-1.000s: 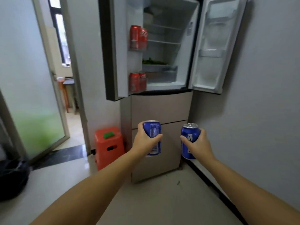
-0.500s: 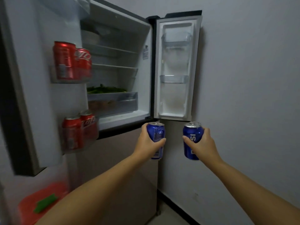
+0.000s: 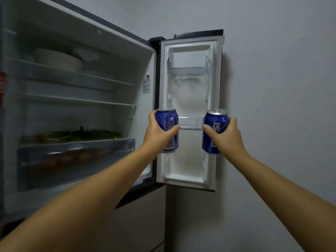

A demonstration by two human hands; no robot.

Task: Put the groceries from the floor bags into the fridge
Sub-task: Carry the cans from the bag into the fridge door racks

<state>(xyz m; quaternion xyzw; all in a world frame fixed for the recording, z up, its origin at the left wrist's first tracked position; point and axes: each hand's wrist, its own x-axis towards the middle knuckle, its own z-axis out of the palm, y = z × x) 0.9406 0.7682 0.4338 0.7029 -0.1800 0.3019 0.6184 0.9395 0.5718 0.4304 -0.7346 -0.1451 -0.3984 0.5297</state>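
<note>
Two hands raised nearer the door shelf (image 3: pixel 190 124), left hand (image 3: pixel 158 132) and right hand (image 3: pixel 224 135) each gripping one of two blue cans (image 3: pixel 168 122)

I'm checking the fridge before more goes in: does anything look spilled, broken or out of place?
Nothing stands out. Both blue cans are upright in the hands, in front of the open right door; its shelves look intact.

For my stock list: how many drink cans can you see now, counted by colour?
Blue cans: 2, one in the left hand, one in the right hand.
Red cans: 1, partly cut off at the left edge.
Total: 3
</note>
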